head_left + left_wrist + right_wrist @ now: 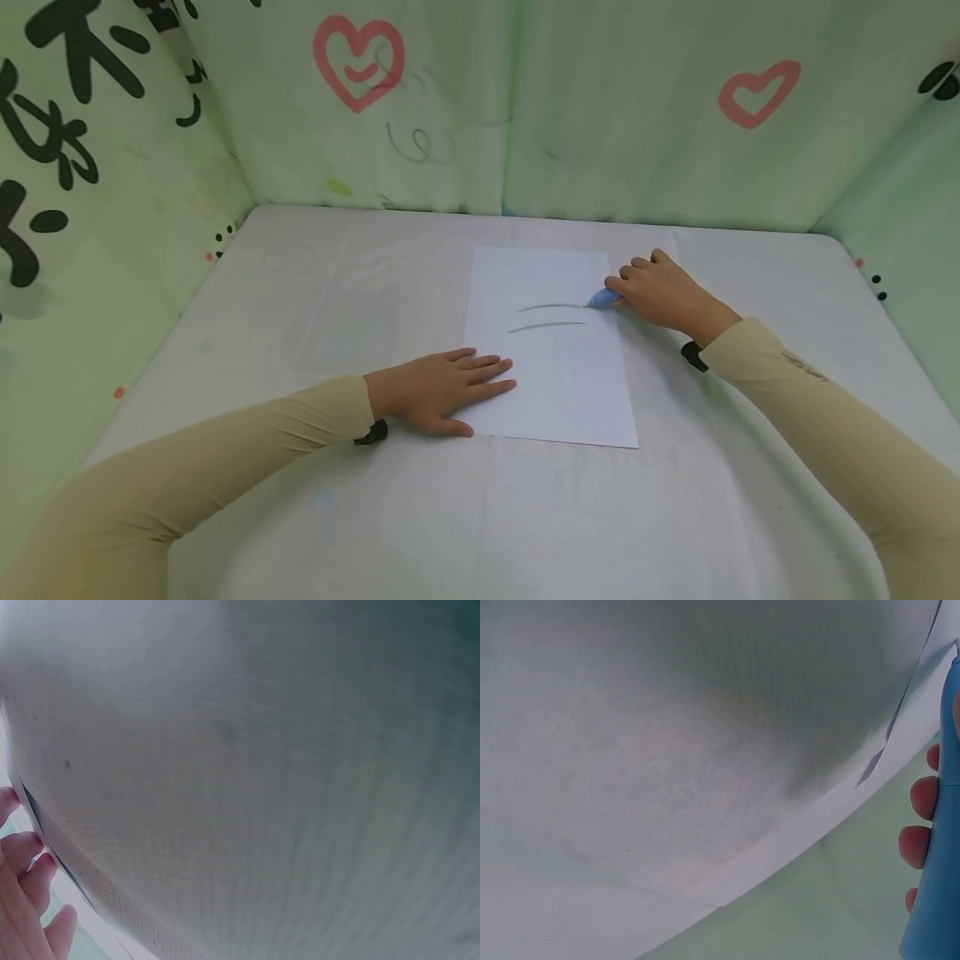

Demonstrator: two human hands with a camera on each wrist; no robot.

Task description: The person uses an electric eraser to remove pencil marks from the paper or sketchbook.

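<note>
Our right hand (663,292) grips a blue pen (603,297); our left hand (442,387), spread flat, rests on paper (562,396) bearing two strokes (547,326). We cannot read the green curtain's (135,258) black characters (77,58).

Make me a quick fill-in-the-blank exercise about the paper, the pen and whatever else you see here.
1. The right grip holds a pen coloured ____.
2. With fingers spread, partly on the paper, lies the ____ grip.
3. The dark strokes drawn on that paper number ____.
4. On the green backdrop, the red outlines are shaped like ____.

Missing words: blue; left; two; hearts.
</note>
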